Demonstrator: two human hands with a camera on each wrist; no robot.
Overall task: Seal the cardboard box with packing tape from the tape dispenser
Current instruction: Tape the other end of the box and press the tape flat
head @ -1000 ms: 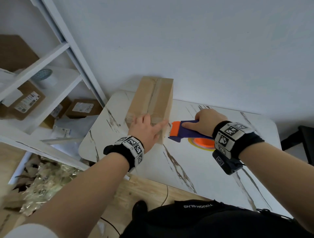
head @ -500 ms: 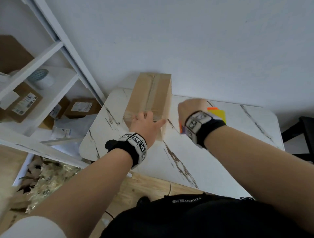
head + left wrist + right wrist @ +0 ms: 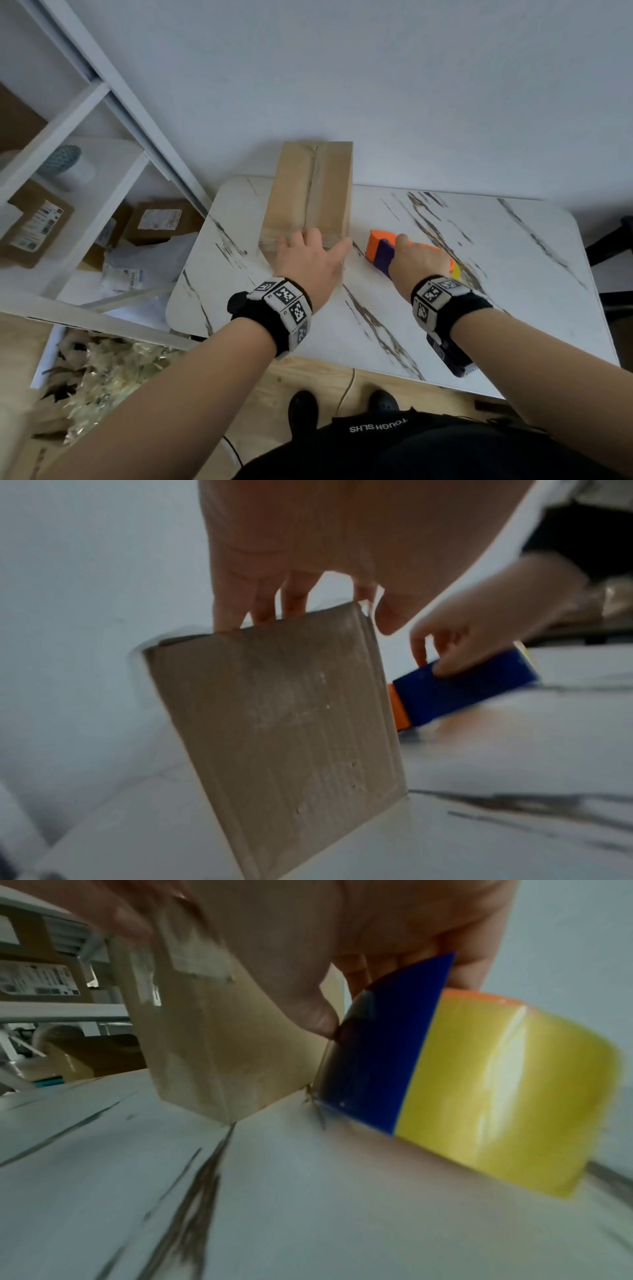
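Observation:
A long cardboard box [image 3: 310, 192] lies on the white marble table [image 3: 513, 274], with clear tape along its top seam. My left hand [image 3: 308, 251] rests on the box's near end, fingers lying over the top edge and thumb spread toward the right corner. The left wrist view shows the box's end face [image 3: 274, 723] below those fingers [image 3: 226, 610]. My right hand [image 3: 411, 255] grips the orange and blue tape dispenser [image 3: 378, 248], set down on the table just right of the box. Its yellow tape roll [image 3: 496, 1083] sits behind the blue body [image 3: 377, 1056].
A white shelf frame [image 3: 113, 92] stands to the left, holding labelled cardboard parcels [image 3: 37, 222]. Crumpled packing material [image 3: 102, 370] lies on the floor at lower left. A wall runs close behind the table. A dark chair part [image 3: 616, 246] shows at the right edge.
My right hand lifted the dispenser up beside the box's near corner, then brought it down onto the table right of the box. The left hand stayed on the box's near end.

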